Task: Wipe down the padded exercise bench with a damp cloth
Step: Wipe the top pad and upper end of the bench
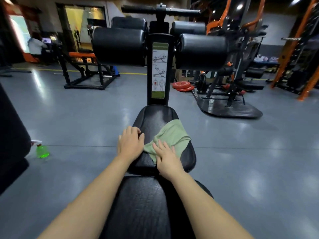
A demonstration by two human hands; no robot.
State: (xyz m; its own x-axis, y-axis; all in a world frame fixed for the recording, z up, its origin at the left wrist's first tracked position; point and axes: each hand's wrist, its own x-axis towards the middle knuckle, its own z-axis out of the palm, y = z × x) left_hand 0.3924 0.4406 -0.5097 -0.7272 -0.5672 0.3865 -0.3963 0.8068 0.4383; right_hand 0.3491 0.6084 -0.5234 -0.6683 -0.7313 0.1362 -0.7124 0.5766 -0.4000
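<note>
Cloth [170,137], pale green, lies crumpled on the right half of the worktop [151,116], the bench's black seat pad at centre frame. Its far corner hangs over the pad's right edge. Its near part is hidden beneath the right hand [166,159], whose fingers [159,145] lie straight and flat on it, released. At the pad's left edge the left hand [131,144] rests palm down, fingers loosely bent, grasping nothing that shows. The back pad [141,204] is cut off at the bottom of the frame. The post label [160,69] is too blurred to read. At lower left a spray bottle [42,150] is partly hidden by a dark shape. Grey floor [241,161] lies open on both sides.
</note>
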